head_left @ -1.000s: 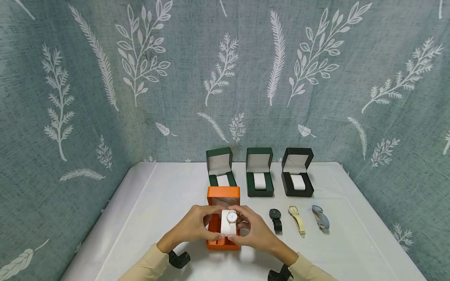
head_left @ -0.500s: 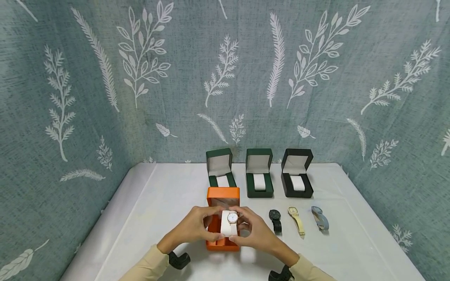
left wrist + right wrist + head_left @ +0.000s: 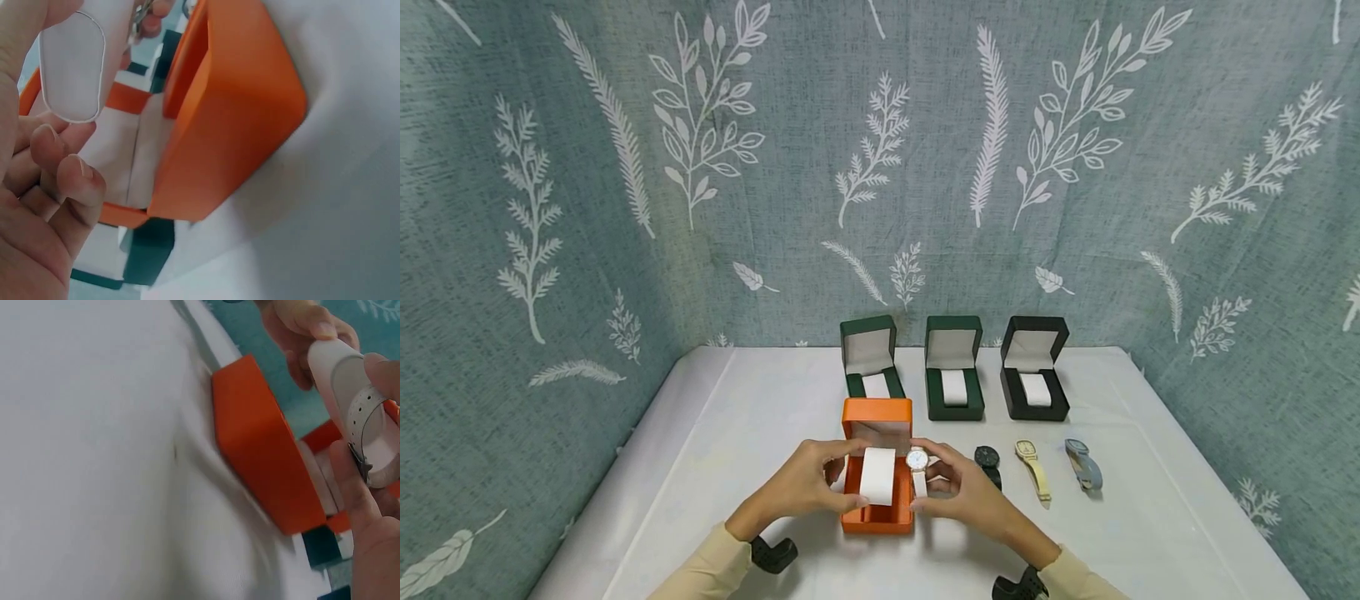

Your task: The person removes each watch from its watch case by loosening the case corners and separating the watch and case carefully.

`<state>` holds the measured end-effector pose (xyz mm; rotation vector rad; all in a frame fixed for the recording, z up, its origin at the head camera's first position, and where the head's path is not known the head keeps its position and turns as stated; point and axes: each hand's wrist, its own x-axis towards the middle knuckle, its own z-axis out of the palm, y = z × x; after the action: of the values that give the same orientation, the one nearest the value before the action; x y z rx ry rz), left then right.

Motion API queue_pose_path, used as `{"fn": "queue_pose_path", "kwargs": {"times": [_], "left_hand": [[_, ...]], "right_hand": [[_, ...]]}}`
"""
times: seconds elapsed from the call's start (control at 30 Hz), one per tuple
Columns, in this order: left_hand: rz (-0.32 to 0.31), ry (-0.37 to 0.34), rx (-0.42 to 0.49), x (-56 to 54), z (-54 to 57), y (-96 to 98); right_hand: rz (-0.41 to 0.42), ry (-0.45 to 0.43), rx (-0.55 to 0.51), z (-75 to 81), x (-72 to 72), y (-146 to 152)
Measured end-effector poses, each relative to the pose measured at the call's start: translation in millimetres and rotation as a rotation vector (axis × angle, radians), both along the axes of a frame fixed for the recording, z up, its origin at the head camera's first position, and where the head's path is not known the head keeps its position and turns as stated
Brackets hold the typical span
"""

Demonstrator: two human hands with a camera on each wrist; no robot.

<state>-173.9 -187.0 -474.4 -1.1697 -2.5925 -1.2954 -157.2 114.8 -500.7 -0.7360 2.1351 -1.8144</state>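
Observation:
A white watch cushion (image 3: 877, 477) is pinched at its ends between the thumb and fingers of my left hand (image 3: 816, 479), over the open orange watch box (image 3: 880, 527). My right hand (image 3: 958, 492) holds a white-strapped watch (image 3: 917, 460) with a round white dial, just right of the cushion and apart from it in the head view. The right wrist view shows the punched strap (image 3: 359, 419) fastened into a loop with a metal buckle. In the left wrist view, the cushion's flat oval end (image 3: 74, 65) faces the camera.
Behind stand two open green watch boxes (image 3: 955, 408) and an open black one (image 3: 1036, 412), each with a white cushion. To the right lie a black watch (image 3: 987, 457), a yellow watch (image 3: 1033, 468) and a blue-grey watch (image 3: 1083, 463) on the white table (image 3: 1150, 533).
The white watch has come off the cushion and moved right with my right hand. My left hand has shifted slightly left, still holding the cushion. My right hand now overlaps part of the black watch.

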Motion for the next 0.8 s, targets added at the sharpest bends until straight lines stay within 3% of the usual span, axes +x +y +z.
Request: {"fn": "queue_pose_path", "kwargs": {"times": [0.3, 0.8], "left_hand": [[0.008, -0.004, -0.011, -0.7, -4.2, 0.6], [0.013, -0.016, -0.023, 1.0, -5.9, -0.3]], "right_hand": [[-0.059, 0.006, 0.01, -7.7, 1.7, 17.2], [-0.15, -0.072, 0.052, -12.8, 1.5, 17.9]]}}
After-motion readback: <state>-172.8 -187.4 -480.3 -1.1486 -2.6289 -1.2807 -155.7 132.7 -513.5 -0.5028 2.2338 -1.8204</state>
